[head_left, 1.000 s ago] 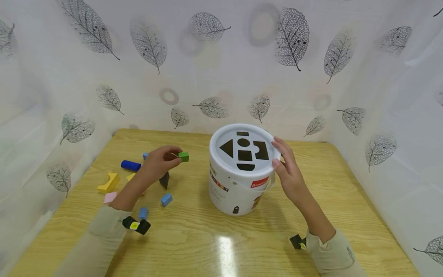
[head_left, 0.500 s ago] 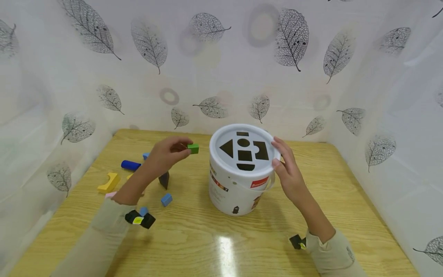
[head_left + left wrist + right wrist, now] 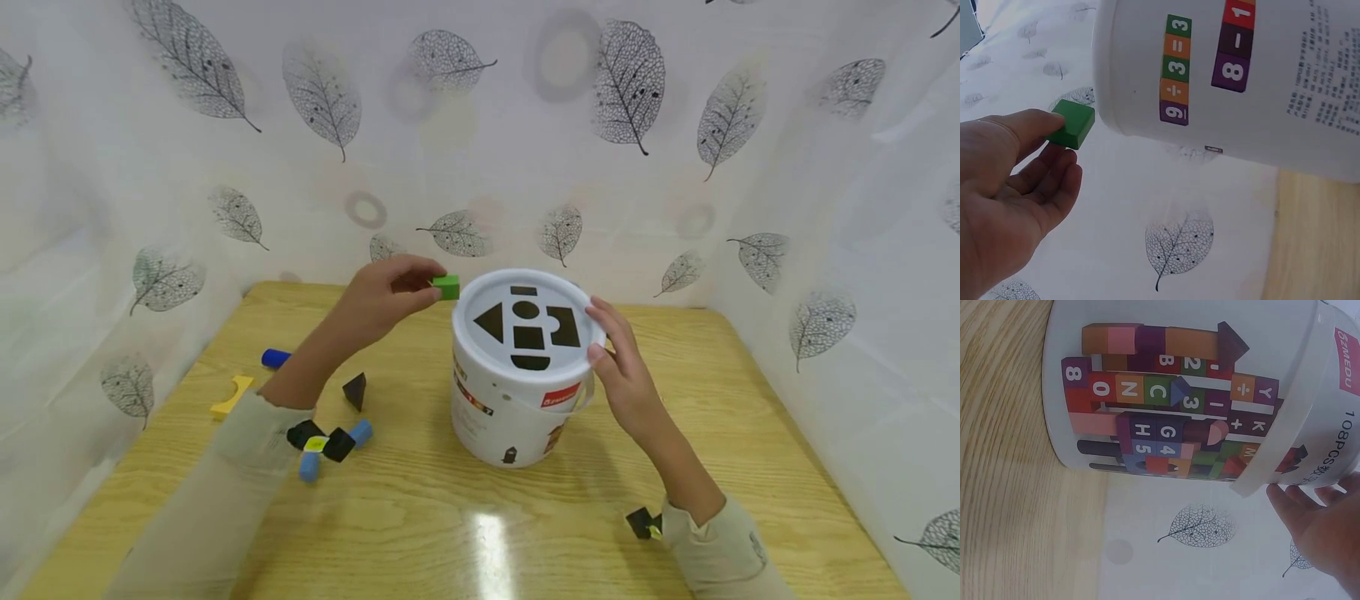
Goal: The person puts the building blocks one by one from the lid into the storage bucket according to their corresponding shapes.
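Note:
A small green block (image 3: pixel 447 287) is pinched between the thumb and fingers of my left hand (image 3: pixel 378 300), raised beside the left rim of a white bucket (image 3: pixel 487 417). In the left wrist view the green block (image 3: pixel 1073 124) is close to the lid's edge. The bucket's pale lid (image 3: pixel 487 358) has several dark cutouts: a triangle, a circle, a square, narrow slots and a notched shape. On the lid's right rim, the fingertips and thumb of my right hand (image 3: pixel 633 375) rest against the edge. The right wrist view shows this hand (image 3: pixel 1322 531) at the bucket's rim.
Left of the bucket lie a dark triangular block (image 3: pixel 356 392), a blue cylinder (image 3: pixel 274 358), a yellow arch block (image 3: pixel 232 398) and light blue blocks (image 3: pixel 309 467), partly behind my left arm. A leaf-patterned sheet (image 3: pixel 480 167) surrounds the wooden table (image 3: pixel 420 533).
My left hand has carried the green block rightward and away from me, up to the lid's left rim. Its forearm now covers more of the loose blocks. The right hand stays on the rim.

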Motion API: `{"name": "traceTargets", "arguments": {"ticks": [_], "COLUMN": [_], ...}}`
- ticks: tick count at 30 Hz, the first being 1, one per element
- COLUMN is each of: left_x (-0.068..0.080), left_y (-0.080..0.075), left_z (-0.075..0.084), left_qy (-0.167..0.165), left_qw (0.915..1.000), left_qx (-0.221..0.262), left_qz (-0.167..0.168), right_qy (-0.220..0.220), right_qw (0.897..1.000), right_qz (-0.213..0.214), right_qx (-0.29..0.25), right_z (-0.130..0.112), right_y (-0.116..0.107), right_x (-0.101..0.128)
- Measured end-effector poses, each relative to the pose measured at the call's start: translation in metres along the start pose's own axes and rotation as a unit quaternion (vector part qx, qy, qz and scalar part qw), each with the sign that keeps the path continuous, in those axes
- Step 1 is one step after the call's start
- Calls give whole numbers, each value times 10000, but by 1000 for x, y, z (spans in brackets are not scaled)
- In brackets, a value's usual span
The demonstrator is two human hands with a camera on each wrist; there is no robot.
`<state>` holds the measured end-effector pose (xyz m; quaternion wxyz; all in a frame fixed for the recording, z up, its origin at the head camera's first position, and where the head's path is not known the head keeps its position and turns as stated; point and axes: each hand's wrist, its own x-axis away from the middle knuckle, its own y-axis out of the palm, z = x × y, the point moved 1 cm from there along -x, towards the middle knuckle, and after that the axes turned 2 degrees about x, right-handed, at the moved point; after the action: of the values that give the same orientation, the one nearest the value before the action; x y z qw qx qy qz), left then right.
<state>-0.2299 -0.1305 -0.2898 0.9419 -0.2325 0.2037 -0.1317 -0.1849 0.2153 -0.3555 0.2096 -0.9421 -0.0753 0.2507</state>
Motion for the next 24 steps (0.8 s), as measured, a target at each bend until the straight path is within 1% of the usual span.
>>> {"name": "traceTargets", "arguments": {"ticks": [5,12,18,24], "left_x": [-14,-34,-51,-64], "left_y": [5,17,28,39], "left_z": [9,16,21,22], "left_qy": [28,-51,-64,12], "left_qw": [9997,9992,9986,9980], "left_qx": [83,122,-22,-180], "left_qz": [-215,-370,-515,-609], "right_qy": [5,17,1,-29], "right_qw": [10000,10000,10000,10000], "right_qz": [-8,-17,-11,2], "right_qx": [33,77,34,-34], "right_z": [0,1,1,2], "right_y": [-1,-2,-2,-1], "right_x": [0,0,0,0]}}
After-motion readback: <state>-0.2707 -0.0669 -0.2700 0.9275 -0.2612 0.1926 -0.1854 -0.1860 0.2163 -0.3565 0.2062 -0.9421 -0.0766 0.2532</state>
